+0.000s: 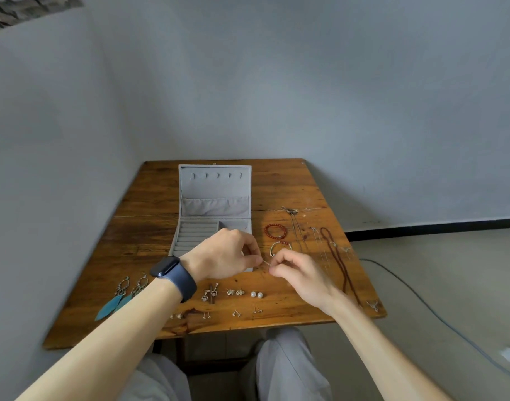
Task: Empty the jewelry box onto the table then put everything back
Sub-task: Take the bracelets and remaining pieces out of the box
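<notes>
An open grey jewelry box (215, 198) stands on the wooden table (149, 198), lid upright, its ring rolls bare. My left hand (227, 253) and my right hand (300, 273) meet just in front of the box's right corner. Both pinch a small thin silver piece (266, 263) between fingertips. My left hand hides part of the box's tray. Jewelry lies spread on the table: teal feather earrings (117, 299), pearl studs (256, 294), a red bead bracelet (275, 230), a green bangle (280, 248), a brown cord necklace (339, 261).
Several small earrings and studs (219, 293) sit in rows near the table's front edge. Thin silver chains (298, 227) lie at the right. A small pendant (372, 304) rests at the front right corner. A cable (421, 299) runs across the floor on the right.
</notes>
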A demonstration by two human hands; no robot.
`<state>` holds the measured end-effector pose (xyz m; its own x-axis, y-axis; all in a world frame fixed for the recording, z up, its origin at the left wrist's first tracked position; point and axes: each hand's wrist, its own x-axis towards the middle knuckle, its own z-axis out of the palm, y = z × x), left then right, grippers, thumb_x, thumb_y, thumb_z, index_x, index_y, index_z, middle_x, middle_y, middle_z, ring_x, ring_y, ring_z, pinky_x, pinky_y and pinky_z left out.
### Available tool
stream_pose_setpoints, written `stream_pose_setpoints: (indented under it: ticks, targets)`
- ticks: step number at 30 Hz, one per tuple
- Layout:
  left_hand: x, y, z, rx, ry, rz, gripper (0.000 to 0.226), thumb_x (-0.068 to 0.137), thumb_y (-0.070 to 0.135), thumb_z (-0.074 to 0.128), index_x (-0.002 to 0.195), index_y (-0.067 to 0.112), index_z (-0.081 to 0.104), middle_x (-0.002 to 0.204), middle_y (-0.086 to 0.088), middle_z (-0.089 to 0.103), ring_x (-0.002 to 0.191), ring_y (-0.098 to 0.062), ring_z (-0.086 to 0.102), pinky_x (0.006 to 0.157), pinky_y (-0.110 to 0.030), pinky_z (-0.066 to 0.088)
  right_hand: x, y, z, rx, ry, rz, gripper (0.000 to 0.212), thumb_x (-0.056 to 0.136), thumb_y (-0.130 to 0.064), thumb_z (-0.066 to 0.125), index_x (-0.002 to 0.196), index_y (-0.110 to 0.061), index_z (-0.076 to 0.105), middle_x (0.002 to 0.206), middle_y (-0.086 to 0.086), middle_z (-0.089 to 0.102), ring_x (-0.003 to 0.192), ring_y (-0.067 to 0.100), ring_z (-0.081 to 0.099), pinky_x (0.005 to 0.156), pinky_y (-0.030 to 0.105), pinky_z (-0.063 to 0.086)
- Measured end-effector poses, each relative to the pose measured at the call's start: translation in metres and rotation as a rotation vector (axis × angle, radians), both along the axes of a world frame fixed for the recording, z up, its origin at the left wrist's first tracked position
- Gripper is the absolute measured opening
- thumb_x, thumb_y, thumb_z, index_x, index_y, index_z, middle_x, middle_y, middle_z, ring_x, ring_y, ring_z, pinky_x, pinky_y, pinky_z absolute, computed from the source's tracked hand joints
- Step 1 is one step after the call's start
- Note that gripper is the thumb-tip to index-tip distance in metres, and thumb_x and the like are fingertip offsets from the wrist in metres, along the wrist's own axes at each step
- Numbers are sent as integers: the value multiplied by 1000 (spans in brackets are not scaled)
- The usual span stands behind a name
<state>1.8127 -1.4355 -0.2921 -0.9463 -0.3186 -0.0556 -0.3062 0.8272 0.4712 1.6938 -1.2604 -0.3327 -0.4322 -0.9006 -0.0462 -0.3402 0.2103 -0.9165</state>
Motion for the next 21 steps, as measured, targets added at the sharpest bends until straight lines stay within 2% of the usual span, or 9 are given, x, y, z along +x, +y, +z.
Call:
stream_pose_setpoints:
  ticks: [2,4,8,11,14,18,21]
  targets:
    - [0,1,-8,-77,-18,20,9,93,40,60,93,34,67,89,14,67,79,-6,64,75,-36,59,2,5,-4,52,-66,57,18,80,-45,57,74,-29,63,81,-15,63,79,-2,55,79,32,42]
    - [0,1,-17,-150,-19,58,10,96,38,57,98,32,66,92,14,66,80,-8,63,74,-37,59,3,12,-10,68,-133,58,22,81,-42,57,74,-22,62,88,-7,67,85,6,58,78,31,44]
    - [0,6,-35,-127,-49,141,12,95,42,58,97,33,67,90,16,65,81,-6,62,71,-33,58,-2,28,-30,4,-296,-192,16,97,-26,58,90,-19,71,99,-4,74,98,14,67,77,30,53]
    - [-10,22,-47,-157,-73,172,15,94,43,56,93,32,67,88,13,66,79,-11,64,70,-34,59,-6,32,-41,0,-233,-341,12,98,-25,60,98,-23,72,97,-6,73,93,11,69,74,25,55]
    - [-28,35,-57,-216,-104,231,19,91,41,52,89,29,67,83,8,67,74,-16,63,63,-29,55,-16,32,-45,4,-180,-475,9,96,-30,64,98,-31,72,89,-10,73,81,2,68,59,14,50]
    - [-51,43,-63,-224,-217,287,18,88,36,55,84,22,65,77,2,63,70,-20,62,62,-28,52,-34,27,-50,118,29,-525,7,93,-36,66,95,-36,73,88,-20,72,74,1,68,53,14,49]
    - [-64,45,-66,-292,-310,287,15,86,30,55,75,20,54,71,1,53,61,-18,50,55,-26,39,-42,17,-53,250,197,-529,10,91,-36,65,91,-34,75,79,-22,71,57,0,66,42,8,43]
